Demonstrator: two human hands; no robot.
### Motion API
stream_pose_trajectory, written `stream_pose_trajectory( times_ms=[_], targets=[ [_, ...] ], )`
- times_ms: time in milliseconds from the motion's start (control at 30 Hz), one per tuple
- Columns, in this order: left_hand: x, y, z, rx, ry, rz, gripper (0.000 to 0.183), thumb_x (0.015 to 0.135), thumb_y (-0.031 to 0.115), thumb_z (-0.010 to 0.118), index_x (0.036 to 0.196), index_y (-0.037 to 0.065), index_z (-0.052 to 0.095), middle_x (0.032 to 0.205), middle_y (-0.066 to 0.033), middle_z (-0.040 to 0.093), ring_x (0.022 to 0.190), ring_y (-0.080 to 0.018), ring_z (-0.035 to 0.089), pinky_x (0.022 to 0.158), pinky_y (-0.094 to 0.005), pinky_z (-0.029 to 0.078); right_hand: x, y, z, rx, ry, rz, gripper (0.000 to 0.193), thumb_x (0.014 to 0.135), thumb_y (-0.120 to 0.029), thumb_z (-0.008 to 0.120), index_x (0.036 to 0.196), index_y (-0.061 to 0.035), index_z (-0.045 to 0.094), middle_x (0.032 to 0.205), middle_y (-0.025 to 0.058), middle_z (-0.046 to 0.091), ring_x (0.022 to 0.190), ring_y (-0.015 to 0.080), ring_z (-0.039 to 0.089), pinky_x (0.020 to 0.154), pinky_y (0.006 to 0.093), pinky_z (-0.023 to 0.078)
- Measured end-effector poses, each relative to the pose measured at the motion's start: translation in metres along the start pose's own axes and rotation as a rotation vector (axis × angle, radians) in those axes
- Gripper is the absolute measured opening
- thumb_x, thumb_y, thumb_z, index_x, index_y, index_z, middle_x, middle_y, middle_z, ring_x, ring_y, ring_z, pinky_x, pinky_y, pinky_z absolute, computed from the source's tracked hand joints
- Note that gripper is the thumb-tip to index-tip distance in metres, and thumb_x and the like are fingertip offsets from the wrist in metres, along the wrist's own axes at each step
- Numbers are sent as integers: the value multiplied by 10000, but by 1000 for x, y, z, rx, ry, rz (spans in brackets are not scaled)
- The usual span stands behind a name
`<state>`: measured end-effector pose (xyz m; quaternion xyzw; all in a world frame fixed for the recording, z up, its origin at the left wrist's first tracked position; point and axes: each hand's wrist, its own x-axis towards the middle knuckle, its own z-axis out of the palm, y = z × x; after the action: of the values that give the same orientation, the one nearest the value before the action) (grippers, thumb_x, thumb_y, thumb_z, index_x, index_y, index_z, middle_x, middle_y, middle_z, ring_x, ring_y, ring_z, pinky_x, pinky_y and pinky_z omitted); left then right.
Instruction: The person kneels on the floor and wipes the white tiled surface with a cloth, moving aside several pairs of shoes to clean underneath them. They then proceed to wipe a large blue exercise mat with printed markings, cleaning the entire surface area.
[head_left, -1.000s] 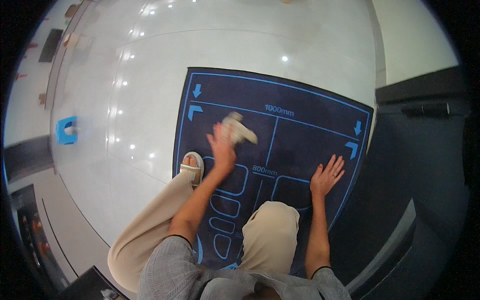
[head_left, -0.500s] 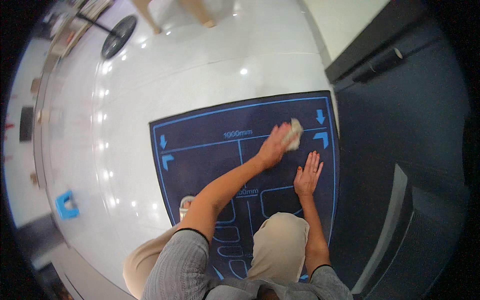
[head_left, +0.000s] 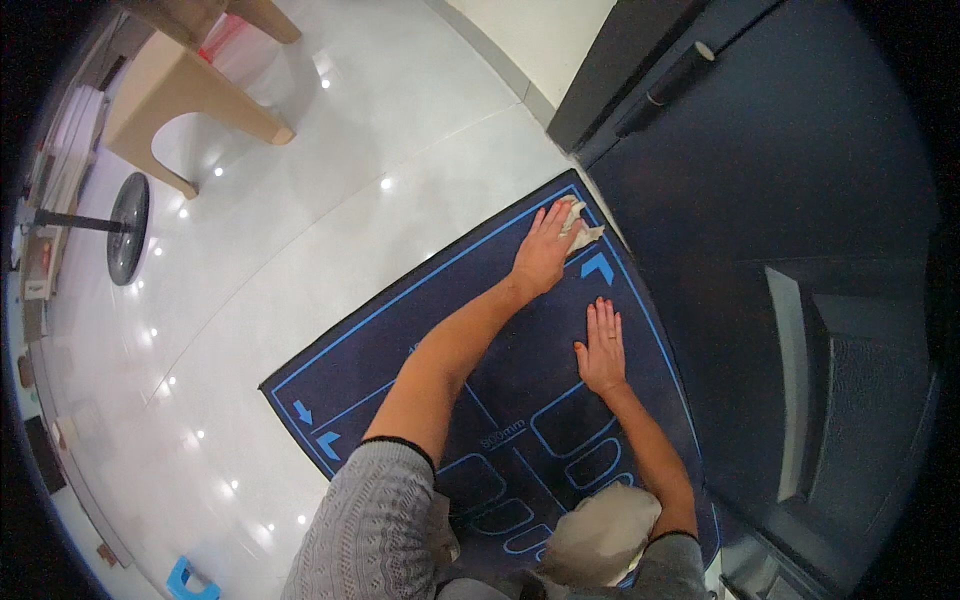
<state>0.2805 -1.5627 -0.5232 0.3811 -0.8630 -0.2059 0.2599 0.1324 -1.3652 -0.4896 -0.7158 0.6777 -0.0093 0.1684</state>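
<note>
My left hand (head_left: 542, 248) presses a crumpled off-white cloth (head_left: 586, 236) against the dark blue mat (head_left: 400, 310), close to the mat's far right corner. The cloth sticks out past the fingers, and its underside is hidden. Nearer to me, my right hand (head_left: 602, 350) lies flat on the mat with its fingers stretched out and nothing in it. Light blue lines, arrows and rounded outlines are printed on the mat. My left forearm crosses over its middle and covers part of the print.
A dark door or cabinet front (head_left: 740, 200) with a black handle (head_left: 668, 88) rises along the mat's right edge. On the glossy white floor (head_left: 270, 270) stand a beige plastic stool (head_left: 185, 90), a round black base with a pole (head_left: 128, 230) and a blue plastic object (head_left: 190, 580).
The view has turned, so the mat appears slanted. My left hand has slid the cloth to the mat's far right corner. My right hand stays flat on the mat.
</note>
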Motion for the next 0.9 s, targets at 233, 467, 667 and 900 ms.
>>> stream_pose_trajectory(
  times_ms=[233, 467, 667, 900],
  targets=[
    [2, -9, 6, 60, 76, -32, 576, 843, 9, 559, 1410, 97, 508, 1525, -230, 339, 1431, -391, 308, 1183, -525, 218, -134, -35, -94, 49, -261, 51, 590, 925, -203, 620, 1451, -36, 410, 1534, 163, 363, 1467, 364, 236, 1203, 483, 212],
    [6, -12, 11, 181, 38, -8, 576, 887, 173, 627, 1439, 122, 470, 1507, -216, 360, 1422, -382, 310, 1158, -571, 221, -380, 6, -66, 72, 47, 632, 413, 939, -66, 596, 1347, -32, 535, 1379, 236, 529, 1249, 403, 535, 1018, 460, 465],
    [-1, 42, 47, 56, 12, 122, 535, 890, 146, 614, 1405, 74, 486, 1435, -218, 418, 1344, -394, 382, 1078, -589, 286, -500, -19, 35, 309, 397, 939, 367, 974, -91, 534, 1332, -10, 548, 1300, 239, 591, 1204, 432, 557, 1003, 460, 468],
    [-157, 325, 166, -238, -408, 484, 607, 846, 277, 686, 1392, 74, 515, 1453, -212, 431, 1398, -379, 333, 1167, -543, 218, -442, -18, 44, 301, 482, 846, 404, 966, -112, 554, 1358, -18, 523, 1333, 233, 572, 1250, 412, 536, 1043, 436, 439]
  ],
)
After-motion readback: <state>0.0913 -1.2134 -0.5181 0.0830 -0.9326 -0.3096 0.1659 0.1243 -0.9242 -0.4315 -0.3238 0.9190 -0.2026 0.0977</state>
